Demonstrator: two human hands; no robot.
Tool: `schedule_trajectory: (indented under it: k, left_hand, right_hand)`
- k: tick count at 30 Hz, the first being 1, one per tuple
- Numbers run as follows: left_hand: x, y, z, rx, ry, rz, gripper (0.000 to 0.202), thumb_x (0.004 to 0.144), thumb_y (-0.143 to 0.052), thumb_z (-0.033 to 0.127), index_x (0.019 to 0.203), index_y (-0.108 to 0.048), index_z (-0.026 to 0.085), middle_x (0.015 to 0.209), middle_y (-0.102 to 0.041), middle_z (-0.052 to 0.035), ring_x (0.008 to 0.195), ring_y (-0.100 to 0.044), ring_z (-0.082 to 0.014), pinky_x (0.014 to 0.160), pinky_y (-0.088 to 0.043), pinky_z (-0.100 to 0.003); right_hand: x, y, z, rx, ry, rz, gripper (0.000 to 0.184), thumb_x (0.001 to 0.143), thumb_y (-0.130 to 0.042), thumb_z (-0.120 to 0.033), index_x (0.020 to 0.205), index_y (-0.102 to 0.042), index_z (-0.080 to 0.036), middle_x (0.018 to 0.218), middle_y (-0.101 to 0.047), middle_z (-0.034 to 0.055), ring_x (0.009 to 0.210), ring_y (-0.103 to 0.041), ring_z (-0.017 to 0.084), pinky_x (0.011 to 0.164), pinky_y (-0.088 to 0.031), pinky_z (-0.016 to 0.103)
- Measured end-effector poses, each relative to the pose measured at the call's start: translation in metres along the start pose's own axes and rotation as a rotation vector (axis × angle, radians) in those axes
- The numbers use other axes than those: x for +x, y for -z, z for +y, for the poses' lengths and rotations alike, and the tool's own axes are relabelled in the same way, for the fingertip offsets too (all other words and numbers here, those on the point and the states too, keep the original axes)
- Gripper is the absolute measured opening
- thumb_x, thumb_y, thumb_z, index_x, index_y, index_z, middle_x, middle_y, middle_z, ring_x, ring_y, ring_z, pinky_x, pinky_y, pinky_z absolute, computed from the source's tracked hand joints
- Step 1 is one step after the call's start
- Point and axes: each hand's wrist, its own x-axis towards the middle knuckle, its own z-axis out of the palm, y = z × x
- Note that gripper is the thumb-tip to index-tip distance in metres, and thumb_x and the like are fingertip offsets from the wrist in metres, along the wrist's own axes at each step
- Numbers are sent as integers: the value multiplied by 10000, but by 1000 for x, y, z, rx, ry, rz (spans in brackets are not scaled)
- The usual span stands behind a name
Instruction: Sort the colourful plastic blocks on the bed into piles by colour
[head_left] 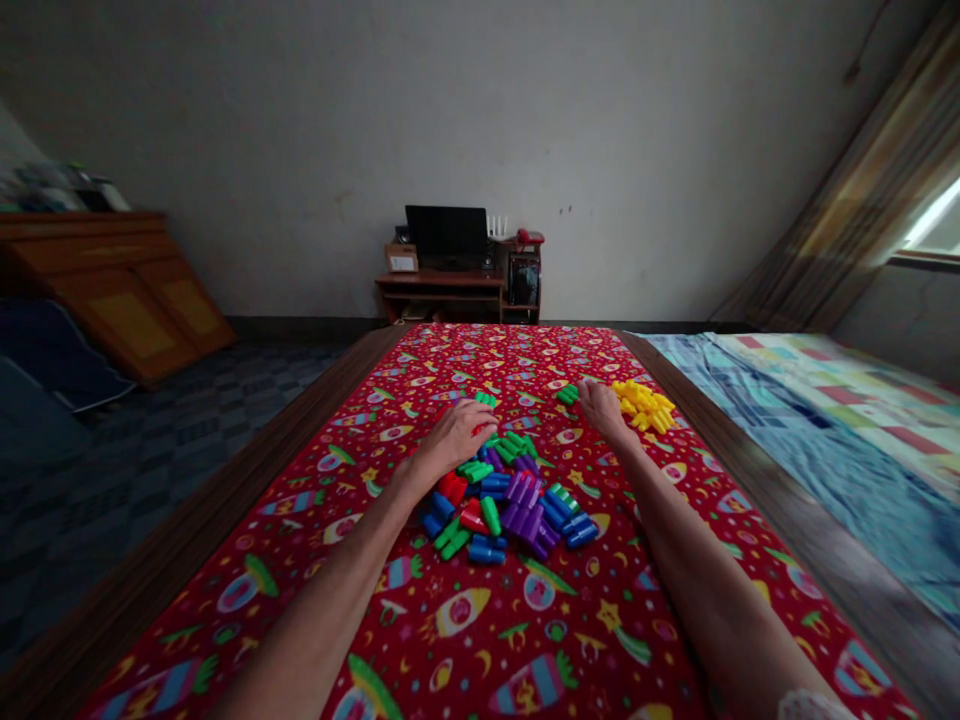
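Observation:
A heap of small plastic blocks in purple, blue, green and red lies on a red patterned cloth. My left hand rests at the far left edge of that heap, fingers curled downward onto the blocks; what they hold is hidden. My right hand reaches further out, between a small group of green blocks and a separate pile of yellow blocks. Its fingers point away and are mostly hidden behind the back of the hand.
The cloth covers a long wooden-edged surface. A blue and pastel blanket lies to the right. A desk with a dark monitor stands at the far wall, a wooden cabinet at the left, curtains at the right.

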Motion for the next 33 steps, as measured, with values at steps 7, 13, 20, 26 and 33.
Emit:
schedule_trajectory:
  k: [7, 13, 20, 26, 33]
  left_hand:
    - [-11, 0, 28, 314, 105, -157, 283, 866, -615, 313, 1114, -657, 183, 1112, -671, -123, 1046, -602, -282, 904, -457, -391]
    - [-11, -2, 23, 339, 161, -145, 293, 863, -609, 340, 1118, -646, 200, 1010, -683, -117, 1015, -608, -301, 859, -476, -399]
    - [1, -7, 7, 72, 263, -6, 373, 730, -716, 225, 1101, -678, 205, 946, -680, -61, 861, -669, -227, 795, -532, -323]
    - [11, 1, 9, -243, 316, 179, 270, 713, -730, 242, 974, -677, 205, 815, -683, -8, 747, -663, -175, 688, -548, -292]
    - [13, -2, 24, -422, 255, 150, 261, 739, -704, 258, 977, -619, 188, 905, -711, -41, 839, -694, -198, 763, -566, -328]
  right_hand:
    - [-29, 15, -56, -89, 330, -283, 290, 941, -509, -327, 956, -733, -143, 839, -717, 106, 750, -637, 172, 623, -383, 232]
    - [-43, -5, -85, 57, 595, -441, 156, 818, -638, -193, 921, -748, -153, 798, -717, 55, 695, -590, 126, 587, -339, 208]
    - [-7, -4, -30, 201, 165, -32, 209, 850, -547, -235, 894, -732, -149, 824, -730, 55, 745, -630, 165, 663, -410, 224]
    - [-12, 1, -27, 137, 138, 79, 315, 913, -488, -280, 1075, -702, -115, 972, -723, 148, 928, -640, 241, 816, -445, 303]
    - [-25, 4, -77, 480, 555, -485, 247, 874, -575, -302, 875, -756, -133, 672, -669, -6, 623, -555, 108, 583, -352, 187]
